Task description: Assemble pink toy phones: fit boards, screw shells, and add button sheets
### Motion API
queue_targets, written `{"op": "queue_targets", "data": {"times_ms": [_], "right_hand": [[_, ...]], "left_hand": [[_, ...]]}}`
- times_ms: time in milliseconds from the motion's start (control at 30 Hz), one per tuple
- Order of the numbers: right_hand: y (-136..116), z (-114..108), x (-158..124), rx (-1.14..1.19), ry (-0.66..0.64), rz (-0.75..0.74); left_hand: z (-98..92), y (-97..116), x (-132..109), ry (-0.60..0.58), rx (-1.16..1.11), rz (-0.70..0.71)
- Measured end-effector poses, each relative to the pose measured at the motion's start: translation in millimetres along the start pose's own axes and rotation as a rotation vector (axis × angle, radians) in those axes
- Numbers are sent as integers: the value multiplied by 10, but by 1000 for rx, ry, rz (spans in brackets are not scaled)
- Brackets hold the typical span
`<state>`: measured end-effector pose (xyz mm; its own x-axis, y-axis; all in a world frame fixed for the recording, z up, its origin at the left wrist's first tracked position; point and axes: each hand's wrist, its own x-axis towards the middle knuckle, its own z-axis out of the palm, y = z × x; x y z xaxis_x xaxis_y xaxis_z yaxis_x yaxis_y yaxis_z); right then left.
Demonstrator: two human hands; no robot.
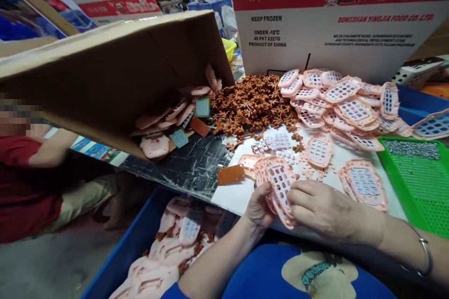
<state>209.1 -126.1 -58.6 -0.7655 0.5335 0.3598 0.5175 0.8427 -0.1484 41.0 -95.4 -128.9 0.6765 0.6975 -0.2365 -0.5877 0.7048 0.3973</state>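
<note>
Left hand (260, 208): pinching pink panels (279, 181), lower centre of frame.
Right hand (317, 206): curled at their right edge, pinch unclear.
Long axis: upper left to lower right, between hands.

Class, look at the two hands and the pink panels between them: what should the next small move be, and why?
Probably ease the top one of the pink panels free with the right hand. The left hand holds them at their left side, the right hand's fingers are at their right edge, and several rims show unevenly, so one could likely be parted.
</note>
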Motion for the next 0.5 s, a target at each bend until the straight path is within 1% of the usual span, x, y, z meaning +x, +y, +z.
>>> {"op": "queue_targets", "data": {"times_ms": [100,167,233,300,333,367,433,467,500], "right_hand": [[6,16,39,49,9,-50],[45,-13,68,118,18,-73],[164,-52,107,212,89,-63],[383,-64,166,244,180,54],[524,-52,203,205,186,165],[678,-26,244,105,143,298],[983,59,324,-98,-106,470],[1118,109,358,-130,-217,512],[1234,156,385,-133,-272,525]], "left_hand": [[-42,36,-27,-61,-29,-57],[-74,72,-49,-81,-55,-55],[-103,108,-71,-91,-97,-24],[-116,138,-84,-99,-135,-10],[-117,149,-86,-101,-144,-14],[-115,156,-85,-101,-145,-22],[-107,160,-80,-84,-131,-28],[-105,157,-78,-72,-123,-22],[-106,152,-77,-60,-116,-13]]}}
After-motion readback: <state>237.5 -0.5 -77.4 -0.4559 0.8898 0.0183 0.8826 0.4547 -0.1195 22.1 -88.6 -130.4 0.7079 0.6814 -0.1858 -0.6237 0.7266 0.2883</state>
